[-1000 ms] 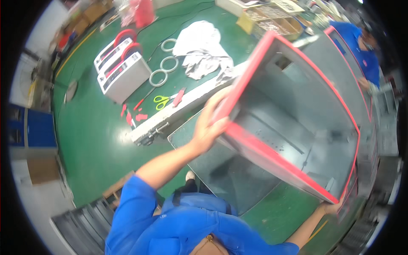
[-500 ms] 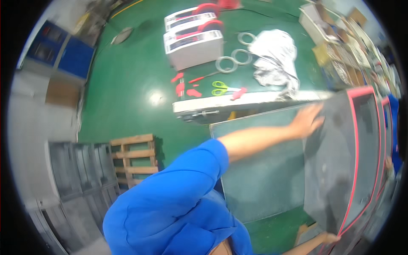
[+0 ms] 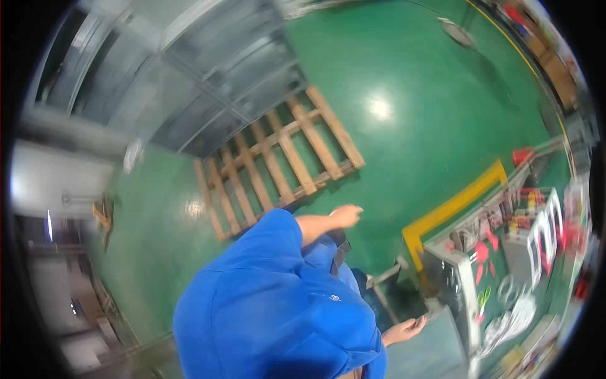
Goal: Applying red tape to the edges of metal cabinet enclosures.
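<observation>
My left hand (image 3: 346, 216) hangs over the green floor in front of my body, near the corner of a wooden pallet (image 3: 284, 146) and apart from it. Motion smears its fingers, and I see nothing held in it. Lower right, my right hand (image 3: 406, 330) has loosely bent fingers, somewhat apart, with nothing visible in them. It is by a grey-green flat panel (image 3: 435, 347); whether they touch is unclear. The long bench (image 3: 466, 284) beside the panel carries green-handled scissors (image 3: 483, 295), tape rings (image 3: 507, 288) and a crumpled white cloth (image 3: 514, 325).
Grey metal cabinets or frames (image 3: 233, 69) stand on the pallet's far side. A yellow angled bar (image 3: 451, 205) lies at the bench's end. White boxes with red parts (image 3: 533, 243) stand beyond the tools. A metal frame leg (image 3: 383, 294) shows near my right hand.
My view has swung left, toward the pallet. My left hand has come off the grey, red-edged housing, and my right hand has let go of its edge. The housing is out of view.
</observation>
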A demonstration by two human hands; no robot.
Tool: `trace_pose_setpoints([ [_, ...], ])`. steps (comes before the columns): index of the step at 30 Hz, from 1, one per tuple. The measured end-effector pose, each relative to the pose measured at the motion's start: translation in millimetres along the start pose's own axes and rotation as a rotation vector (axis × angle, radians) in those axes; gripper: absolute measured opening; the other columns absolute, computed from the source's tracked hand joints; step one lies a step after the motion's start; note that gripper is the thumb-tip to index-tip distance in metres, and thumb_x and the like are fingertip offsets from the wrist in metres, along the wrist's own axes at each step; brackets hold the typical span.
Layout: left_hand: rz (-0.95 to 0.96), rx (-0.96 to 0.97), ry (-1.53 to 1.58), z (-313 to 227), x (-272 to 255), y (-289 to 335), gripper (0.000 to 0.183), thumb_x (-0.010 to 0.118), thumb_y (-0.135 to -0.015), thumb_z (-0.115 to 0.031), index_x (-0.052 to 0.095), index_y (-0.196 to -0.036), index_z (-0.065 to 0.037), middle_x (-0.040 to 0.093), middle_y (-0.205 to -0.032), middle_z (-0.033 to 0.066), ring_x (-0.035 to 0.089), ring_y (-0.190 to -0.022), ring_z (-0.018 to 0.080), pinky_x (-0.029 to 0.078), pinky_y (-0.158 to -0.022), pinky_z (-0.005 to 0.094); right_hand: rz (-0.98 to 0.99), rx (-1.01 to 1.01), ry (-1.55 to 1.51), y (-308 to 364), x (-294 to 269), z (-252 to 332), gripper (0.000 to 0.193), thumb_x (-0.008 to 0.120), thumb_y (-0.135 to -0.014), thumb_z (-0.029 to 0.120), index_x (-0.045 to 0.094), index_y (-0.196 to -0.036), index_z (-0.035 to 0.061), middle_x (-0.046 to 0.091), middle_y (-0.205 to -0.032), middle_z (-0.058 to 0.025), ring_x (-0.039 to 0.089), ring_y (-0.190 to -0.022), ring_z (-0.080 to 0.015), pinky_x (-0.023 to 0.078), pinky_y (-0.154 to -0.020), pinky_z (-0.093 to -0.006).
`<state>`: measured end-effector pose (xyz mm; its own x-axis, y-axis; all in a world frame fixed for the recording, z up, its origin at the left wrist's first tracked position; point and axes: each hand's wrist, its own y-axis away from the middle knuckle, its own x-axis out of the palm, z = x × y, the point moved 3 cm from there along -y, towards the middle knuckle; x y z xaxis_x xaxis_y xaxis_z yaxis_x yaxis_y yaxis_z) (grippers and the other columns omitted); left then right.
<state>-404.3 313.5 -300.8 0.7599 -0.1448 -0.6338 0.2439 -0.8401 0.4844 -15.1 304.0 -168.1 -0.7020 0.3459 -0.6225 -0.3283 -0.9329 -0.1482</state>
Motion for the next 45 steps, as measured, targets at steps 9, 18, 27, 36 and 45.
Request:
trace_pose_setpoints([
  [9,-0.832,-0.715,0.312,306,-201,178,0.035,0.052,-0.077,-0.022,0.055,-0.108,-0.005,0.058,-0.101,0.0199,0.054,-0.097,0.0332,0.044,-0.082,0.0388,0.842,-0.039,-0.148,-63,242,111,0.026,0.046,-0.086,0.010,0.051,-0.109,-0.0005,0.055,-0.105,-0.0103,0.055,-0.095,-0.0189,0.047,-0.076,-0.0308],
  [18,-1.031,-0.704,0.695,355,-245,205,0.040,0.057,-0.078,-0.020,0.052,-0.114,-0.003,0.064,-0.084,0.0106,0.061,-0.069,0.0152,0.048,-0.064,0.0270,1.195,-0.316,-0.256,-92,435,315,0.021,0.044,-0.088,0.009,0.053,-0.103,-0.0021,0.056,-0.099,-0.0091,0.057,-0.086,-0.0174,0.047,-0.073,-0.0274],
  [27,-1.520,-0.461,0.690,351,-445,182,0.034,0.055,-0.084,-0.014,0.050,-0.115,0.000,0.060,-0.093,0.0066,0.057,-0.079,0.0111,0.047,-0.067,0.0243,1.465,-0.733,-0.525,-22,585,646,0.020,0.044,-0.088,0.009,0.054,-0.102,-0.0014,0.058,-0.098,-0.0084,0.057,-0.085,-0.0170,0.045,-0.075,-0.0274],
  [36,-1.825,-0.265,-0.152,378,-767,160,0.032,0.055,-0.082,-0.012,0.052,-0.112,0.000,0.053,-0.112,0.0144,0.050,-0.106,0.0254,0.040,-0.088,0.0320,1.398,-0.777,-0.613,46,778,889,0.028,0.049,-0.087,0.014,0.051,-0.112,0.0000,0.055,-0.109,-0.0094,0.052,-0.101,-0.0179,0.040,-0.087,-0.0287],
  [45,-1.329,-0.900,-0.031,502,-905,132,0.053,0.046,-0.086,-0.031,0.036,-0.125,0.003,0.042,-0.122,0.0259,0.042,-0.112,0.0385,0.034,-0.094,0.0404,1.838,-0.351,-0.493,109,945,998,0.049,0.051,-0.086,0.033,0.050,-0.108,-0.0110,0.055,-0.104,-0.0106,0.051,-0.095,-0.0162,0.038,-0.086,-0.0268],
])
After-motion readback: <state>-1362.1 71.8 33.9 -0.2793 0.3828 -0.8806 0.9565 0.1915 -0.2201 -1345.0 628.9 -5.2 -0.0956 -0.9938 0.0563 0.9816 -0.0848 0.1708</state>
